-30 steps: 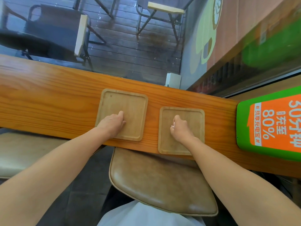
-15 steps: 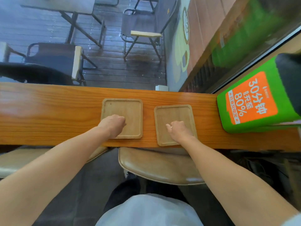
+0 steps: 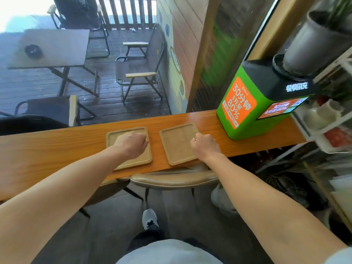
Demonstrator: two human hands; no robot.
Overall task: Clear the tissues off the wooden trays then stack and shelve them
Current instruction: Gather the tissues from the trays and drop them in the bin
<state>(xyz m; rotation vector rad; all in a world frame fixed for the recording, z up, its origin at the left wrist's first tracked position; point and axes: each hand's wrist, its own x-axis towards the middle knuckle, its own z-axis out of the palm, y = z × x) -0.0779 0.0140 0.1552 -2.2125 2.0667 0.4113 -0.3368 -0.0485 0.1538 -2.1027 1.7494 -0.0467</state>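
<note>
Two square wooden trays lie side by side on the wooden counter (image 3: 57, 149). No tissue lies on either one. My left hand (image 3: 133, 143) rests as a closed fist on the right half of the left tray (image 3: 114, 138); nothing shows in it. The right tray (image 3: 177, 143) sits slightly turned, its near corner at the counter's front edge. My right hand (image 3: 204, 147) is curled over that tray's right edge, and a small white scrap, apparently tissue (image 3: 194, 139), peeks out at its fingertips.
A green and orange charging box (image 3: 240, 111) stands on the counter just right of the trays. Further right is a white shelf rack (image 3: 323, 121), with a grey plant pot (image 3: 314, 44) above. A tan chair seat (image 3: 175, 180) sits under the counter.
My head has lifted and pulled back, so the trays look smaller and the shelf comes into view. My right hand has slid toward its tray's right edge. Both fists stay on the trays.
</note>
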